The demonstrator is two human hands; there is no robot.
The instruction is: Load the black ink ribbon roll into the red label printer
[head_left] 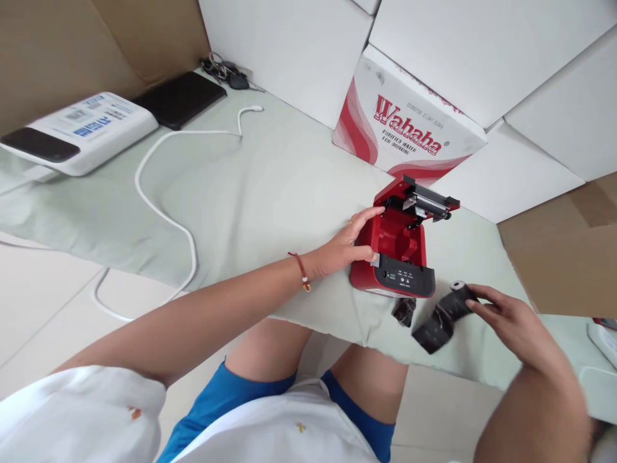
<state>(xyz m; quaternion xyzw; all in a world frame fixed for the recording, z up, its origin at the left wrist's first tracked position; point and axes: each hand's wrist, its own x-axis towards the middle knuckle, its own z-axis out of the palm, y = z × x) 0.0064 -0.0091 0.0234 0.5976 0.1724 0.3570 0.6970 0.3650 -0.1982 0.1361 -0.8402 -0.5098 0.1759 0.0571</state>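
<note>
A small red printer (395,257) sits on the pale green cloth (270,193) with its lid (424,196) swung open and its paper bay empty. My left hand (349,244) grips the printer's left side, fingers wrapped over the rim. My right hand (506,318) holds a paper roll in a black wrapper (443,315), to the right of and just in front of the printer. A torn bit of black wrapper (403,310) lies by the printer's front.
A white cable (159,206) snakes across the cloth at left. A white device (77,132) and a black flat case (180,98) lie at far left. White boxes and a Wahaha carton (409,128) stand behind; brown cardboard (563,257) at right.
</note>
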